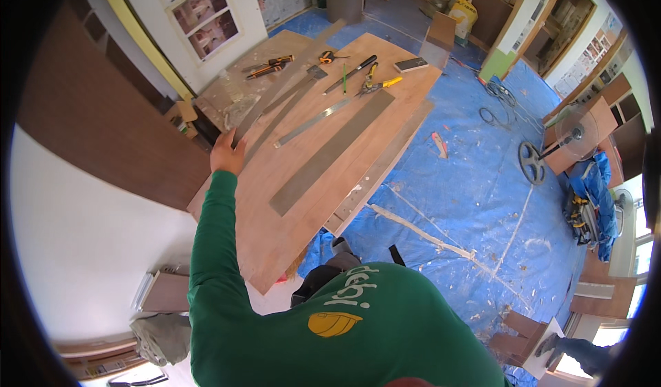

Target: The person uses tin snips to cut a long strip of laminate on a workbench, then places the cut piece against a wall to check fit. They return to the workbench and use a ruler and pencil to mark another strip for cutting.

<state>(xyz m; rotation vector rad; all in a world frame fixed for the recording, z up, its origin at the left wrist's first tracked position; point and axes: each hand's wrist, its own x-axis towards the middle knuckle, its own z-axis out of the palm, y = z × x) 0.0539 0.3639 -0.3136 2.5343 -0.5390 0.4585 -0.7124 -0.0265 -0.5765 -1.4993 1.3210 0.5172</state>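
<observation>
My left arm in a green sleeve reaches over the wooden worktable (275, 256). My left hand (227, 154) is closed around the near end of a long, narrow grey strip (289, 69), which lies slantwise across the table's left side. Beside it lies a square-like tool with a dark head (317, 72) and a long blade. Farther right rest a steel ruler (310, 124) and a wider grey-brown strip (332, 154). My right hand is out of view.
Toward the table's far side lie orange-and-black cutters (266, 71), a tape measure (326, 57), a green pencil (345, 80), a black-handled tool (363, 65), yellow-handled snips (389, 82) and a dark flat box (411, 64). Blue sheeting (468, 194) covers the floor; a fan (577, 133) stands right.
</observation>
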